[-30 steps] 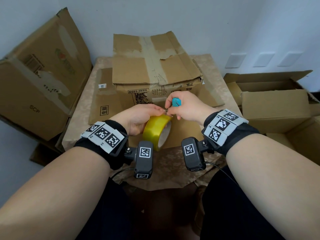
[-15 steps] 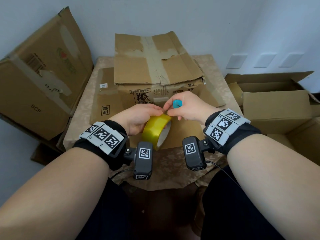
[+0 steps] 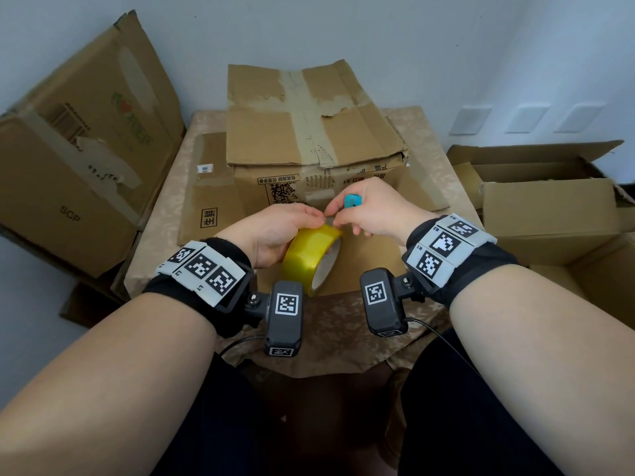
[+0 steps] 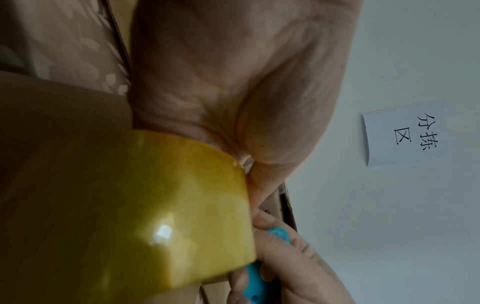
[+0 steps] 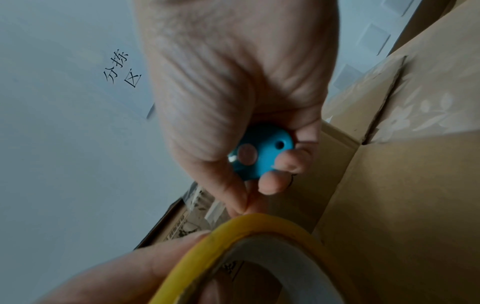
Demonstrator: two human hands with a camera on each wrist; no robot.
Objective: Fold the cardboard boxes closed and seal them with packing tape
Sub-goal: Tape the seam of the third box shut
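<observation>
Tape roll [image 3: 311, 257], glossy yellow on a white core, gripped by left hand [image 3: 271, 235]; right hand [image 3: 369, 214] clutches a blue cutter [image 3: 353, 201].

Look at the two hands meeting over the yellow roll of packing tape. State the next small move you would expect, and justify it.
Probably peel the free end off the yellow roll of packing tape. The left hand grips the roll, while the right hand, curled round a small blue plastic cutter, has thumb and forefinger at the roll's top edge. No strip is pulled out yet, so nothing can reach the closed brown cardboard box behind.
</observation>
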